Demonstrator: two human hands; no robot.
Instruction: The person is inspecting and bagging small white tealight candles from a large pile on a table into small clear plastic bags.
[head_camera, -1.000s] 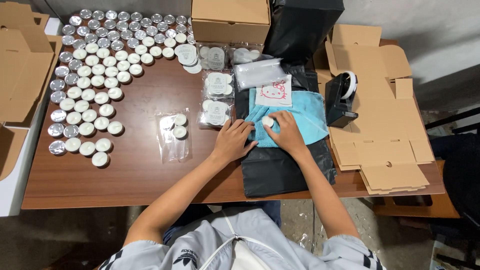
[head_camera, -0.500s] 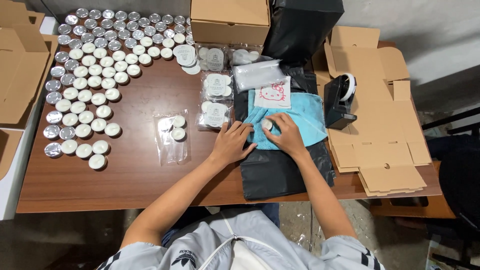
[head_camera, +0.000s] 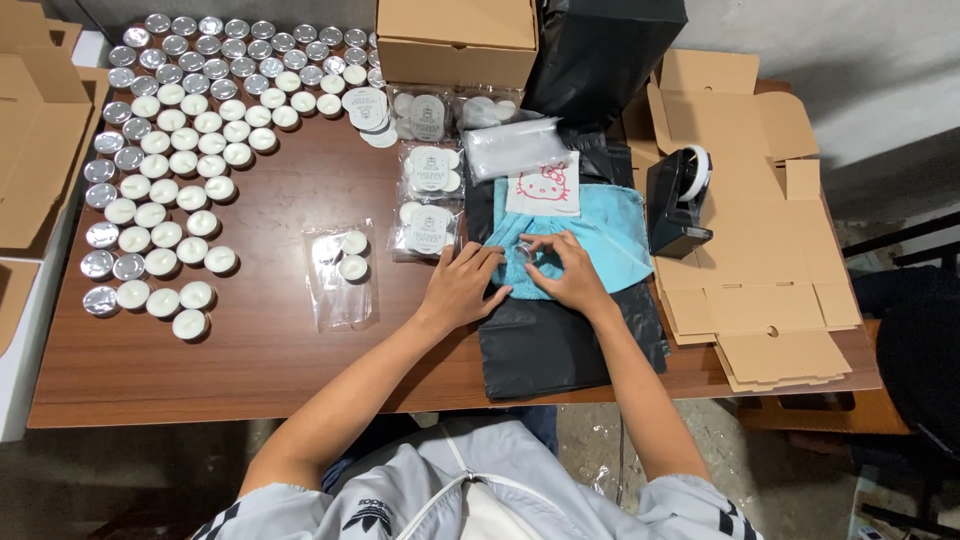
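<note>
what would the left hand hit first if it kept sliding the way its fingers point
The left hand points up and to the right, its fingertips already on the light blue cloth. Going on, it would probably first meet the small silver-cupped tealight candle held by the right hand.

Your left hand (head_camera: 462, 288) lies flat, palm down, fingers spread and pointing up-right. Your right hand (head_camera: 570, 272) sits just beside it, fingers curled inward, thumb and fingertips pinched together. Both forearms reach forward, bare.
</note>
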